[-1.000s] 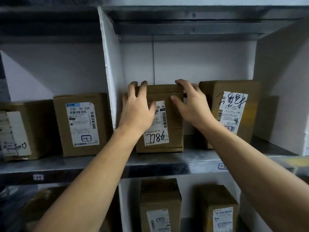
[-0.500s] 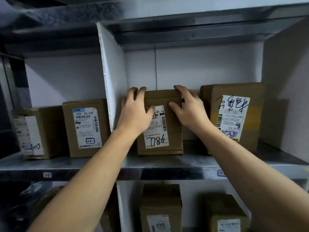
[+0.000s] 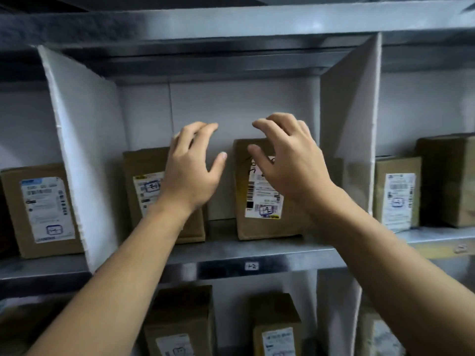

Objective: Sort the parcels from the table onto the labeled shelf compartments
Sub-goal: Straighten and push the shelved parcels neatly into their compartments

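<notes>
Empty left hand and right hand, fingers loosely spread, hover before left parcel and right parcel; pulling straight back should avoid toppling either.

both bare arms are stretched forward and upward, the left forearm rising from the lower left and the right forearm from the lower right. the left hand and the right hand are held side by side, backs turned to the camera, with a gap between the thumbs. the fingers of each are spread and loosely curved, and nothing is gripped by either.
</notes>
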Available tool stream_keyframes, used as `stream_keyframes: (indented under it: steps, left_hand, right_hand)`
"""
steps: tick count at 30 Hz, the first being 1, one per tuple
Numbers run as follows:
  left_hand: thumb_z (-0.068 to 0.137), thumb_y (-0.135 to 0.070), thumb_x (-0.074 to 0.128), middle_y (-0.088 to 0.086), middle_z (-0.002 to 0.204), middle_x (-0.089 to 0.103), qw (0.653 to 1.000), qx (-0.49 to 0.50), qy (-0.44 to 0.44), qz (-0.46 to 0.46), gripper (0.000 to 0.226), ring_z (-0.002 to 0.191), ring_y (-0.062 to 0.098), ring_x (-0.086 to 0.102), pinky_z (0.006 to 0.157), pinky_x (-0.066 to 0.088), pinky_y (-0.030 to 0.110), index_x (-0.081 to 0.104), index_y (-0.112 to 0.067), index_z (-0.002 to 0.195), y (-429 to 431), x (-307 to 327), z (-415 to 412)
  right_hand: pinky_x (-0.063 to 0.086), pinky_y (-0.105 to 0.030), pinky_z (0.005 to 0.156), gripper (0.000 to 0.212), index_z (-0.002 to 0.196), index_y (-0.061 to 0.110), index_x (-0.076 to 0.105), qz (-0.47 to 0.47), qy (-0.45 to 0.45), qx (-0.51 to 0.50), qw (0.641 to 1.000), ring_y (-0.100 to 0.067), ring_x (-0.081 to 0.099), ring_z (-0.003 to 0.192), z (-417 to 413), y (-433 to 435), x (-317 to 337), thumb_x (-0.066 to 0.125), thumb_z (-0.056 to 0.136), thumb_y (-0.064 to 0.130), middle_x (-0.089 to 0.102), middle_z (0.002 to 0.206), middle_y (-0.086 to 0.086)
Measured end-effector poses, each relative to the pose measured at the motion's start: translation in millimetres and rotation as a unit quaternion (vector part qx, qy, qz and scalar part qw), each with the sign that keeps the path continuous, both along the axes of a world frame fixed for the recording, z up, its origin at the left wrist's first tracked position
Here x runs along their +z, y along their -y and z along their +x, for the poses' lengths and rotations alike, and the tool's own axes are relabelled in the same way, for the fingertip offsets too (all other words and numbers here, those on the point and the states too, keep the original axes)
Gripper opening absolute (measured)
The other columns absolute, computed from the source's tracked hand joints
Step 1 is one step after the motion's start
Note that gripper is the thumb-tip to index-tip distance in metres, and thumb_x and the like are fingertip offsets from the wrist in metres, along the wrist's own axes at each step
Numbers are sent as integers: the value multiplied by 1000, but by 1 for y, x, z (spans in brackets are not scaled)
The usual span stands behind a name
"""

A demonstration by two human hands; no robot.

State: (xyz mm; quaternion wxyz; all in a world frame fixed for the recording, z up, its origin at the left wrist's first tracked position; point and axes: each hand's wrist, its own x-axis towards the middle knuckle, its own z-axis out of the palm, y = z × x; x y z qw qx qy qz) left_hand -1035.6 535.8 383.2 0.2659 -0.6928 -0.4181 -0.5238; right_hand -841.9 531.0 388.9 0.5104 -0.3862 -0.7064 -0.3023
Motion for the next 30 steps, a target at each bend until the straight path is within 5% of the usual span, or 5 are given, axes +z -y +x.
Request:
stream_keyframes:
  steps: [7, 16, 30]
  left_hand:
    - [93, -35, 61, 5, 151, 33, 994, -21, 24, -103, 58, 141, 23, 29, 110, 30, 35, 40, -25, 146, -20, 4, 57]
    - [94, -24, 62, 9, 138, 45, 992, -19, 45, -113, 49, 128, 25, 45, 103, 31, 21, 49, -20, 140, -31, -3, 66]
    - [93, -23, 63, 10, 140, 44, 993, -21, 33, -109, 51, 128, 26, 46, 104, 35, 25, 47, -16, 141, -40, -3, 108]
  right_hand:
    - [45, -48, 105, 56, 146, 25, 47, -121, -60, 12, 991, -35, 42, 135, 60, -22, -1, 66, 95, 36, 39, 151, -11]
    - [40, -23, 91, 48, 140, 21, 51, -184, -114, 101, 971, -29, 53, 121, 65, -46, -12, 66, 96, 28, 46, 140, -12]
    - [31, -16, 92, 48, 141, 22, 51, -193, -167, 112, 961, -26, 49, 126, 101, -53, -14, 66, 95, 26, 46, 144, -8]
